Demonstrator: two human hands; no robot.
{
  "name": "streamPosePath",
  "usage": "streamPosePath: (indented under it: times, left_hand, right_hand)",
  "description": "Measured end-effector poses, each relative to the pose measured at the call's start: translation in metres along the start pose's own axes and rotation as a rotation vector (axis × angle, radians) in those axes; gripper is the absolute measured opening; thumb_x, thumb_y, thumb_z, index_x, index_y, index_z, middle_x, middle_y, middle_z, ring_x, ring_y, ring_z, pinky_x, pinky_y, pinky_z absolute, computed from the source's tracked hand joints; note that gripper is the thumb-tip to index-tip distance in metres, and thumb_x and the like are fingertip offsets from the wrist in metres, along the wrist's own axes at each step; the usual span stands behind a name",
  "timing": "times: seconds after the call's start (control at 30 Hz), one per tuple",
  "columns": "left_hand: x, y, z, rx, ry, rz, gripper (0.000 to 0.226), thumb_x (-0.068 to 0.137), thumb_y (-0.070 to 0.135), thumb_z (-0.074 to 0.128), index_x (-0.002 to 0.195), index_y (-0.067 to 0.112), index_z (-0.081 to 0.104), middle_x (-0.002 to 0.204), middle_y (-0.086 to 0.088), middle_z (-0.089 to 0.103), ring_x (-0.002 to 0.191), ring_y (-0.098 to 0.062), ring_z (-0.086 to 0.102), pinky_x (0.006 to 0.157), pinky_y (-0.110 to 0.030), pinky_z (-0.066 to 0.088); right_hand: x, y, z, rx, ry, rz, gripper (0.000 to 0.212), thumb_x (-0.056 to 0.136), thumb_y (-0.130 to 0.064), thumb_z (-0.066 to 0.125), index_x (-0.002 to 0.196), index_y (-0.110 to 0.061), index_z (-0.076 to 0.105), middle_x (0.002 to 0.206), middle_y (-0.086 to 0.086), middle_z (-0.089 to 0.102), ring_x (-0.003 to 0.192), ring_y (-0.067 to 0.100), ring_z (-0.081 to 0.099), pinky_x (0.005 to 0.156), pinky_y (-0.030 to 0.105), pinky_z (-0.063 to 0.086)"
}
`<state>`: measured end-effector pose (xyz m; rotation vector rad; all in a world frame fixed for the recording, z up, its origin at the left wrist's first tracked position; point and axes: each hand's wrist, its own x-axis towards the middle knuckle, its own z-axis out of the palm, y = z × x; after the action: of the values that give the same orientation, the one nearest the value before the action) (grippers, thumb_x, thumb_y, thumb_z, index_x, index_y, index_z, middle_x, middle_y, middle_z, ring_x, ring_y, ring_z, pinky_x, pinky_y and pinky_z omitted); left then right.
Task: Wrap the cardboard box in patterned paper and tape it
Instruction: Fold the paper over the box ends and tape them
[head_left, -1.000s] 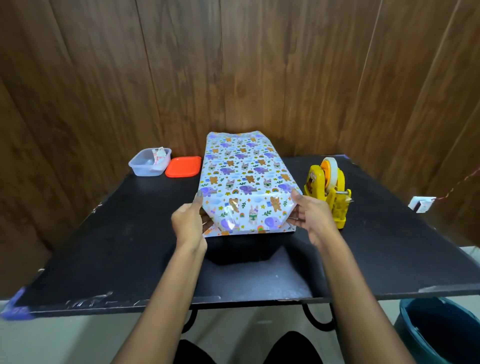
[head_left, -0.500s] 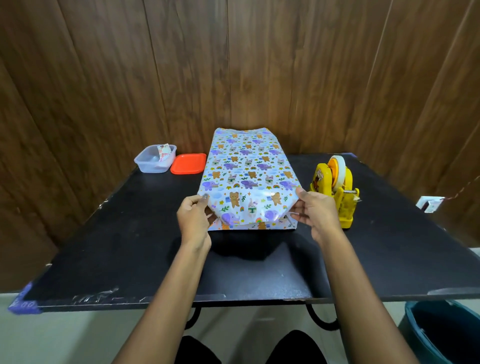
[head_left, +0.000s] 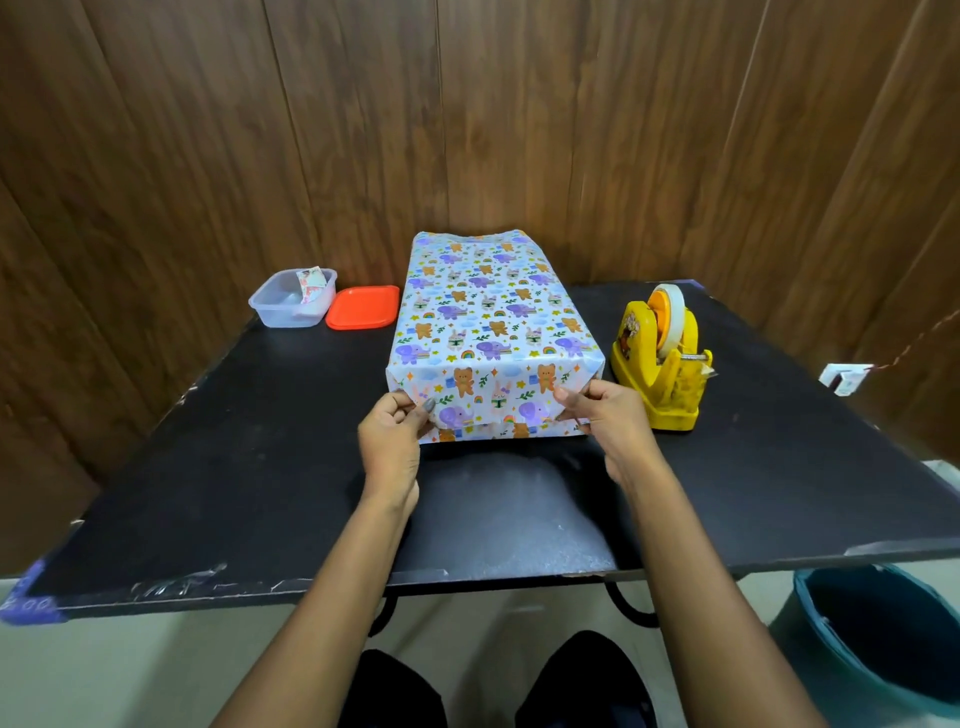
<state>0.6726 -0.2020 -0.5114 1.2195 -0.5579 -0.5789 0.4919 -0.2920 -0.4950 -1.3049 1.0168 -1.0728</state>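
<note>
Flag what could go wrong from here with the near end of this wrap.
Both the left hand and right hand pinch the patterned paper at the near corners. No tape shows there, so letting go may let the fold spring open.
The tape dispenser stands off to the right. Reaching for it frees one corner and could skew the crease.

Room: wood-panelled wall (head_left: 337, 130), black table (head_left: 249, 467) (home or office unclear).

glossy patterned paper (head_left: 493, 322), matt black table (head_left: 260, 467)
</note>
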Motion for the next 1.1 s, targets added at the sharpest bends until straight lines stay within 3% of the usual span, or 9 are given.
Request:
streamPosePath:
  times: [0.07,0.2,0.4,0.53,0.6,0.73,0.9,0.97,1.1]
  left_hand:
    - [0.000,-0.005,0.001,0.041,0.033,0.000,0.022,0.085,-0.004,0.060,0.069,0.010,0.055,0.069,-0.002,0.058,0.060,-0.006,0.055,0.060,-0.015,0.050]
    - [0.001,-0.011,0.005,0.244,0.134,0.073,0.023,0.086,0.005,0.063,0.067,0.011,0.053,0.069,-0.002,0.058,0.065,-0.013,0.050,0.063,-0.025,0.043]
    - [-0.001,-0.021,0.009,0.558,0.241,0.279,0.014,0.088,0.009,0.061,0.075,0.003,0.057,0.089,-0.006,0.053,0.082,-0.022,0.053,0.065,-0.028,0.038]
    - [0.000,-0.021,0.009,0.769,0.296,0.327,0.006,0.086,0.010,0.061,0.083,0.005,0.061,0.095,-0.005,0.049,0.092,-0.026,0.051,0.073,-0.041,0.046]
    - [0.000,-0.018,0.010,0.877,0.297,0.349,0.007,0.084,0.009,0.062,0.088,0.003,0.064,0.099,-0.010,0.051,0.097,-0.028,0.049,0.079,-0.041,0.040]
    - [0.003,-0.012,0.009,0.978,0.330,0.421,0.005,0.079,0.011,0.067,0.082,0.009,0.064,0.100,-0.010,0.051,0.099,-0.029,0.047,0.078,-0.040,0.035]
    - [0.018,-0.007,0.001,1.171,0.365,0.576,0.037,0.066,0.022,0.080,0.089,0.010,0.053,0.106,-0.015,0.049,0.097,-0.035,0.046,0.077,-0.045,0.039]
    - [0.027,-0.008,-0.005,1.243,0.359,0.750,0.056,0.061,0.025,0.083,0.099,0.008,0.046,0.115,-0.015,0.040,0.104,-0.034,0.040,0.083,-0.048,0.039]
    - [0.044,-0.004,-0.018,1.386,0.201,1.125,0.081,0.065,0.033,0.079,0.129,0.013,0.034,0.137,-0.015,0.023,0.129,-0.033,0.023,0.102,-0.046,0.020]
  right_hand:
    - [0.001,0.004,0.002,-0.049,0.035,-0.015,0.021,0.082,-0.005,0.069,0.063,-0.011,0.062,0.070,0.004,0.064,0.059,0.015,0.055,0.054,0.016,0.046]
    - [0.004,0.011,0.006,-0.245,0.131,-0.069,0.028,0.085,-0.012,0.068,0.058,-0.014,0.058,0.066,0.006,0.063,0.062,0.017,0.054,0.066,0.034,0.048]
    - [0.003,0.017,0.013,-0.571,0.203,-0.143,0.022,0.092,-0.025,0.059,0.086,-0.005,0.068,0.081,0.002,0.069,0.077,0.016,0.055,0.065,0.027,0.035]
    - [0.008,0.028,0.012,-0.684,0.256,-0.218,0.027,0.092,-0.032,0.056,0.084,-0.007,0.064,0.091,0.010,0.064,0.086,0.025,0.057,0.065,0.028,0.033]
    - [0.010,0.031,0.011,-0.707,0.266,-0.259,0.029,0.092,-0.032,0.056,0.084,-0.005,0.063,0.090,0.013,0.062,0.086,0.029,0.056,0.065,0.030,0.034]
    - [0.018,0.033,0.010,-0.702,0.244,-0.274,0.028,0.091,-0.033,0.058,0.083,-0.007,0.063,0.086,0.012,0.063,0.083,0.027,0.057,0.065,0.031,0.038]
    - [0.026,0.026,0.011,-0.659,0.216,-0.245,0.024,0.086,-0.029,0.065,0.079,-0.006,0.064,0.084,0.008,0.067,0.075,0.016,0.058,0.063,0.027,0.036]
    - [0.026,0.025,0.011,-0.654,0.216,-0.234,0.023,0.086,-0.029,0.067,0.079,-0.006,0.064,0.083,0.006,0.068,0.073,0.015,0.058,0.062,0.028,0.038]
    - [0.028,0.024,0.011,-0.704,0.229,-0.218,0.025,0.086,-0.033,0.066,0.084,-0.008,0.065,0.083,0.005,0.070,0.080,0.021,0.062,0.064,0.031,0.042]
